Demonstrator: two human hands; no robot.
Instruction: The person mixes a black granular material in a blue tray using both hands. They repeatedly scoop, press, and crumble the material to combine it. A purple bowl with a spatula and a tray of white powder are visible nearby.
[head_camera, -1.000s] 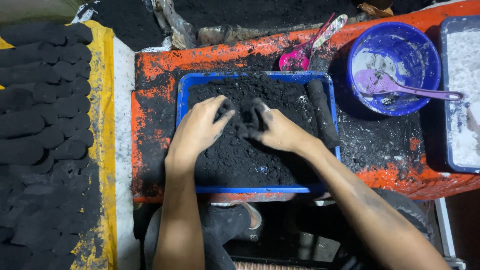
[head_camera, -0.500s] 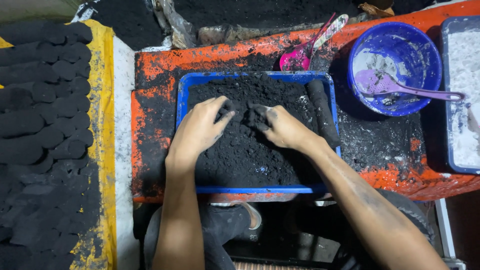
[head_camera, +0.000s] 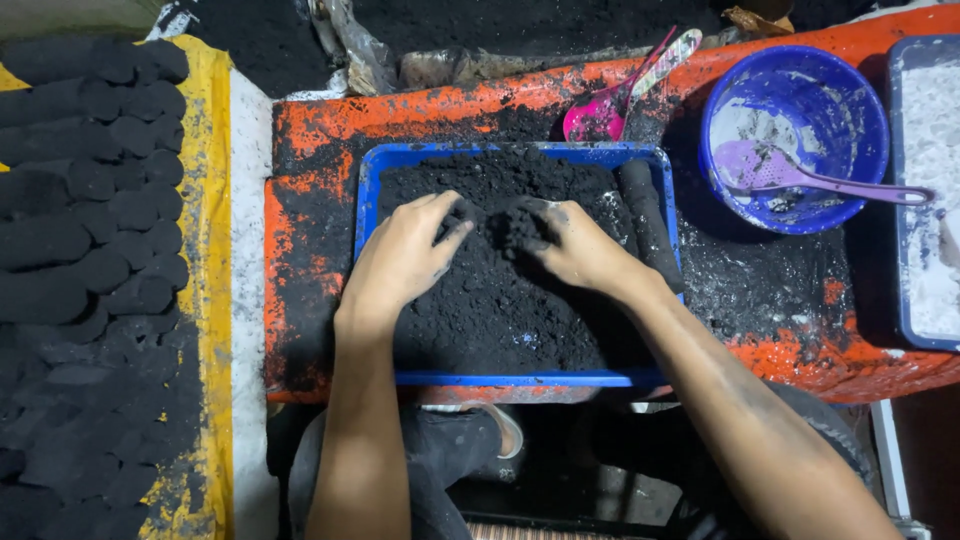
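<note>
Your forearms come up from the bottom of the view and meet over the blue tray (head_camera: 372, 200), which sits on the orange tabletop (head_camera: 310, 130) just in front of your knees. The near rim is low and the black mix (head_camera: 500, 300) is heaped close to it, so a hard pull toward you could spill powder over that edge onto your lap and shoe.

Your left hand (head_camera: 400, 258) lies palm down on the heap, fingers spread and slightly curled, its grip loose around nothing firm. Your right hand (head_camera: 575, 250) is cupped, its grip closed on a dark clump (head_camera: 518, 226) pinched between both hands at the middle of the tray. Squeeze unevenly and that clump may crumble back into the pile.

A finished black roll (head_camera: 648, 215) rests against the tray's right wall, just beside your right wrist; a sideways sweep could flatten it. Farther off stands the blue bowl (head_camera: 860, 110) with its purple spoon (head_camera: 800, 172).
</note>
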